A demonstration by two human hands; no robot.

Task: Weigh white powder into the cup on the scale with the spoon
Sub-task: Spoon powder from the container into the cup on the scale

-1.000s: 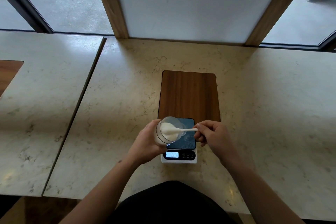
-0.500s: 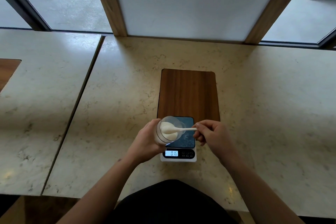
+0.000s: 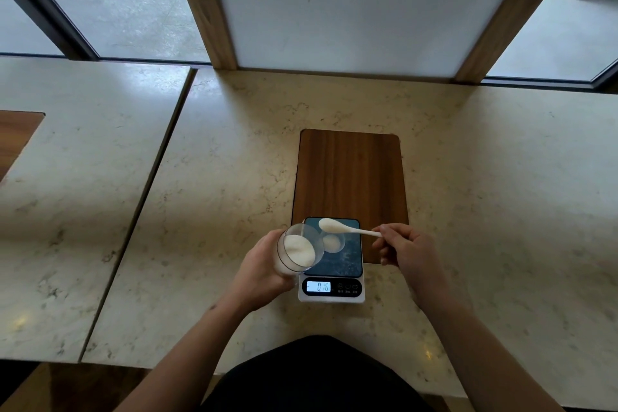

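Pinching spoon, heaped white, right hand fingers; left hand gripping tilted jar.

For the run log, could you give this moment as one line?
left hand: tilted powder jar | right hand: loaded spoon above cup on scale

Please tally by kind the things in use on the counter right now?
Cups: 2, one tilted in the left hand at, one on the scale at
Spoons: 1, in the right hand
Scales: 1
Wooden boards: 1
Total: 5
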